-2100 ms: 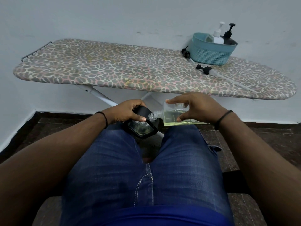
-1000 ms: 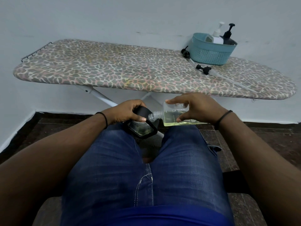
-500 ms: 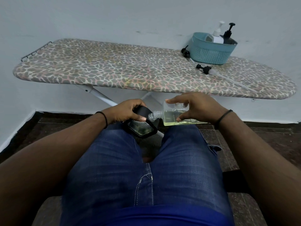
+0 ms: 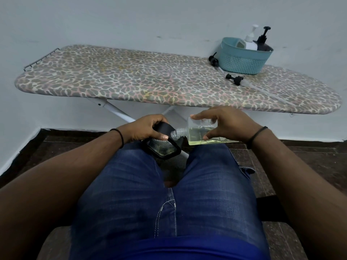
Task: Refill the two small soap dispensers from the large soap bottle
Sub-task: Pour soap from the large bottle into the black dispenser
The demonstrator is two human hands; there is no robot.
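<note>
Below the ironing board, nothing has shifted: right hand keeps gripping the tilted clear bottle, left hand clasping the dark dispenser over the knees; pouring apparently continues.

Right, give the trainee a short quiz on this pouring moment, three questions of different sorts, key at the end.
1. True or false: the clear bottle of yellowish liquid stands upright on the ironing board.
2. Which hand holds the black dispenser? A. the left hand B. the right hand C. neither
3. Fill in: two loose black pump heads lie on the board beside the teal ____.

Key
1. False: the right hand holds it tipped on its side over the lap, neck toward the dispenser.
2. A
3. basket; it holds a white pump bottle and a black one.
</note>
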